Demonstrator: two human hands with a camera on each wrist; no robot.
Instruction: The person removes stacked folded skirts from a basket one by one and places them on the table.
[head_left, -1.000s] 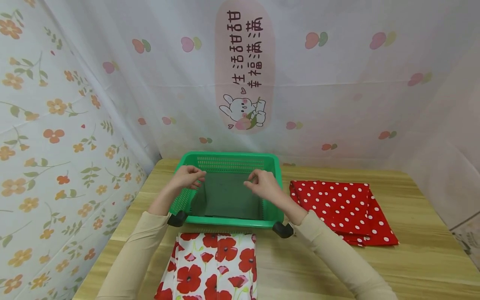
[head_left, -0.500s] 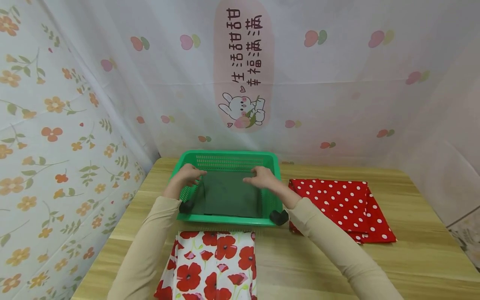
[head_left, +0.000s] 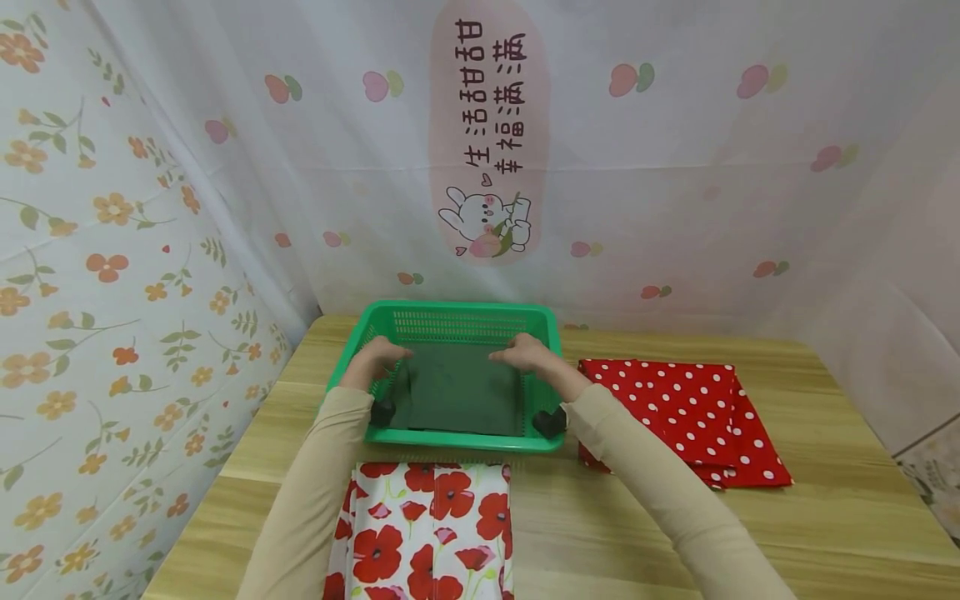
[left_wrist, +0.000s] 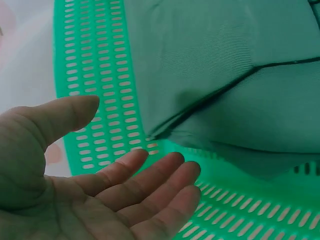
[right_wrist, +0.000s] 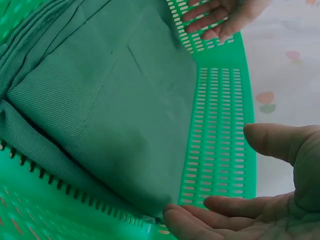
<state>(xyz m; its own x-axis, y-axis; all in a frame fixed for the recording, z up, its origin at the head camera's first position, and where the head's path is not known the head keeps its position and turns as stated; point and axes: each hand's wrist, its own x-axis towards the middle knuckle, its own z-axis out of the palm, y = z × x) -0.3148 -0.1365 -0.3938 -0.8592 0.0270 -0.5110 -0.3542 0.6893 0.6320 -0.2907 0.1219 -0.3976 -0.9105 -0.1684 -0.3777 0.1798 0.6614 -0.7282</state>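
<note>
A folded dark green cloth lies in the bottom of a green plastic basket with slotted walls. My left hand is inside the basket's left side, over the cloth's left edge. In the left wrist view that hand has its fingers extended and its thumb apart, with nothing between them. Over the cloth's right edge is my right hand. The right wrist view shows its thumb and fingers spread beside the cloth's corner, holding nothing.
A folded white cloth with red poppies lies on the wooden table in front of the basket. To the right sits a red cloth with white dots. Printed curtains hang behind and at the left.
Both hands have moved lower into the basket. The left forearm has shifted inward to the right. The cloths and basket stay where they were.
</note>
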